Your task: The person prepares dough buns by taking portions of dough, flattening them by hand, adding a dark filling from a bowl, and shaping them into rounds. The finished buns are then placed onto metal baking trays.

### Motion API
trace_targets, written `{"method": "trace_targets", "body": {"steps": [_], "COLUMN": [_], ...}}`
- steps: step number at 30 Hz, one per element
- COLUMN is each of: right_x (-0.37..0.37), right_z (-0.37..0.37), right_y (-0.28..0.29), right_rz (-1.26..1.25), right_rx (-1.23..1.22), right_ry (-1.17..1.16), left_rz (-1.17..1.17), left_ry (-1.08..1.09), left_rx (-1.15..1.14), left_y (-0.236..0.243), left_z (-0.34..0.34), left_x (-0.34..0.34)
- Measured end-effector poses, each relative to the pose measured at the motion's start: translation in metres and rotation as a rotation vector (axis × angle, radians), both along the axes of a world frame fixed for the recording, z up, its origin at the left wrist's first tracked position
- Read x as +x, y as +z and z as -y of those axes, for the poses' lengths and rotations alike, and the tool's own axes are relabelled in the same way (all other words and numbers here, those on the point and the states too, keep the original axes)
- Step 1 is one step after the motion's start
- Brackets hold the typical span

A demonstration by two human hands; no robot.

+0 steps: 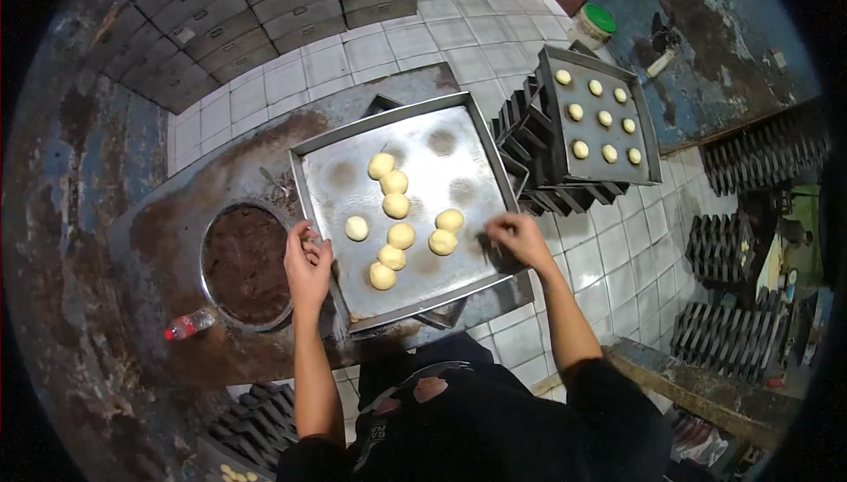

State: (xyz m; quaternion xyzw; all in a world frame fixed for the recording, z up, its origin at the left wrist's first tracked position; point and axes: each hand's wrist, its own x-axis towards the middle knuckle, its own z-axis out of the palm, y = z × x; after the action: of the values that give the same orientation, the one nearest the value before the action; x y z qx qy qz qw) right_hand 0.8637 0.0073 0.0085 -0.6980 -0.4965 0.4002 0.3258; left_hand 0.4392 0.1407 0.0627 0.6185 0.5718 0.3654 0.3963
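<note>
Lying in the near tray (432, 142): nine pale yellow dough balls (396, 206), every one on the bare metal floor.
Grouping: two chains of three touching balls near the middle, one touching pair toward the right hand, and one lone ball toward the left hand.
Second tray (589, 134): one, beyond the right hand on a stack of dark pans (520, 120), bearing nine smaller-looking balls (604, 118), spaced apart in three rows of three.
Round pan (247, 263): one, with dark brown contents, on the worn bench (168, 217) left of the near tray.
Bottle: one clear bottle (191, 323) with a red cap, lying on its side near the round pan.
Bucket: one pale bucket (593, 25) with a green lid, past the second tray.
Left hand (309, 269): at the near tray's left rim, forearm rising almost straight from the lower edge; fingers loosely bent and parted from the thumb, released. Whether they touch the rim, I cannot tell.
Right hand (520, 240): across the right rim, fingertips over the tray floor near the pair, forearm slanting up and inward; fingers bent toward the thumb. Whether they pinch anything, I cannot tell.
Sleeves: two, black and short.
</note>
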Motion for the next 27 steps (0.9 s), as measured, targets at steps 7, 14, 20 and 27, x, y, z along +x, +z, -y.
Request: {"method": "trace_targets", "body": {"steps": [7,14,20,27], "right_x": [0.038,0.037,-0.029,-0.046], "right_z": [0.299,0.184,-0.038,-0.081], "right_y": [-0.037,0.064,-0.001,-0.063], "right_rz": [-0.217,0.450,0.469,0.864], "right_rx": [-0.686,-0.048,0.342,0.225], "right_ry": [-0.075,-0.525,0.416,0.821], "left_rz": [0.060,-0.037,-0.216,-0.228], "left_ry": [-0.268,-0.847,-0.990,-1.109], "left_rx": [-0.127,0.010,0.034,-0.046], "left_y": [-0.021,-0.036,-0.057,-0.090], "left_z": [0.019,0.063,0.065,0.051], "left_x": [0.076,0.171,0.202,0.196]}}
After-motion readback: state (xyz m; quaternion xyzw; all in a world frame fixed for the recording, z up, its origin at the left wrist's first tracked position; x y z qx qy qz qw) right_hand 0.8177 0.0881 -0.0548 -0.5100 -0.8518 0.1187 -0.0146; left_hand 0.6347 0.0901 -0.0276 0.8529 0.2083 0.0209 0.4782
